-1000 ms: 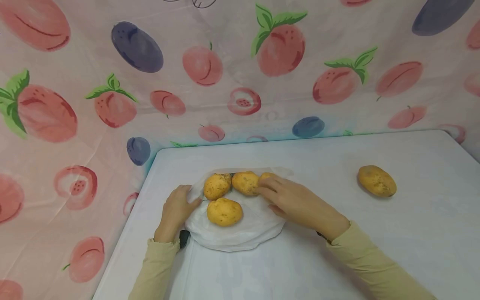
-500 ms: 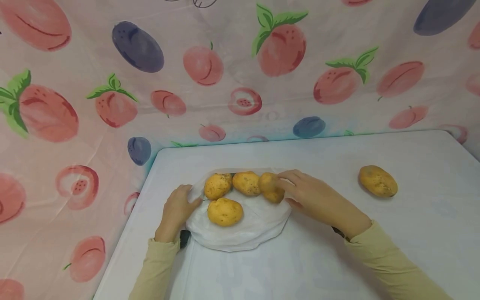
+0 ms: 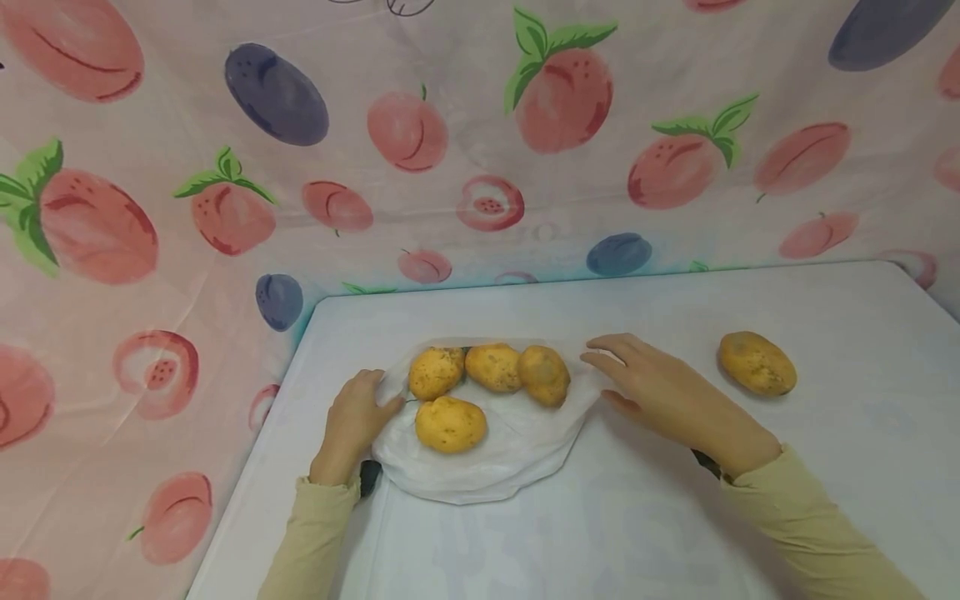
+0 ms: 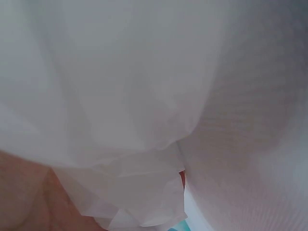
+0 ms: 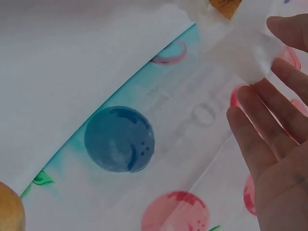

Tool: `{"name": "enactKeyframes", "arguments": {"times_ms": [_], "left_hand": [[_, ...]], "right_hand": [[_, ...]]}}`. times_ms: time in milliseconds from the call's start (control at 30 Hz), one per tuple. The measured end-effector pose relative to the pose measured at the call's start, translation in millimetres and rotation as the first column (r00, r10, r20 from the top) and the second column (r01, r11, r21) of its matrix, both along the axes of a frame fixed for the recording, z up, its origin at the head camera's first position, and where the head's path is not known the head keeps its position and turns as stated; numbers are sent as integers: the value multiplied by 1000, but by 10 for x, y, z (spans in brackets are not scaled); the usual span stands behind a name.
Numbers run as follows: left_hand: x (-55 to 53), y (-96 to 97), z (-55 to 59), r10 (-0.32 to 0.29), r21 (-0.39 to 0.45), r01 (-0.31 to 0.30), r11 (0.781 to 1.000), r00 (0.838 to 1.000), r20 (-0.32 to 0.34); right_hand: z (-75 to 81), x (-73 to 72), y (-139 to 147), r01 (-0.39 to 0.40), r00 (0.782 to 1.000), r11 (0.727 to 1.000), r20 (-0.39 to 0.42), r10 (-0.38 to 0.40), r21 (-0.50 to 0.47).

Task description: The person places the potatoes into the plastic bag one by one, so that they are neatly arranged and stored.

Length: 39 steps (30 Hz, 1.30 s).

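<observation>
A white plastic bag (image 3: 480,477) lies spread on the table, with potatoes on it. Three potatoes sit in a row at its far side: a left one (image 3: 436,372), a middle one (image 3: 492,367) and a right one (image 3: 543,375). A fourth potato (image 3: 450,425) lies nearer. My left hand (image 3: 354,421) holds the bag's left edge, its thumb over the plastic; in the left wrist view the bag (image 4: 125,86) hides the fingers. My right hand (image 5: 276,130) is beside the bag's right edge, fingers spread and fairly straight, thumb apart, no potato in it.
Another potato (image 3: 757,363) lies apart on the white table (image 3: 675,533), to the right of my right hand. Behind and left of the table hangs a fruit-patterned cloth (image 3: 450,67).
My right hand has let go of the rightmost potato and moved right to the bag's edge. That potato now rests in plain view on the bag. My left hand has stayed put.
</observation>
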State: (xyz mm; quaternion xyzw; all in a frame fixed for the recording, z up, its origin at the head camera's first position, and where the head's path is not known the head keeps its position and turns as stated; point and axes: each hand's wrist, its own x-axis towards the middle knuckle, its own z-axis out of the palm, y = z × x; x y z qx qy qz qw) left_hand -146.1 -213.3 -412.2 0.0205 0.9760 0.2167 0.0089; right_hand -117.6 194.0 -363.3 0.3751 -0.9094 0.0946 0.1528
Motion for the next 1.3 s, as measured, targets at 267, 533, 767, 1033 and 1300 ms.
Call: {"name": "enactKeyframes", "arguments": {"times_ms": [267, 533, 767, 1033, 1300], "left_hand": [[3, 3, -9, -1, 5, 1, 1000, 1000, -12], [-1, -6, 0, -2, 5, 2, 1000, 1000, -2], [1, -3, -2, -6, 10, 6, 1000, 1000, -16], [-14, -8, -7, -3, 8, 3, 1000, 1000, -2], [-14, -12, -11, -1, 13, 1, 1000, 1000, 5]], "right_hand": [[-35, -5, 168, 48, 999, 999, 11, -48, 1], [-77, 3, 369, 74, 997, 997, -8, -74, -14], [-166, -26, 583, 65, 996, 997, -58, -66, -32], [-300, -75, 801, 31, 990, 996, -134, -42, -82], [-336, -77, 999, 62, 987, 995, -142, -74, -84]]}}
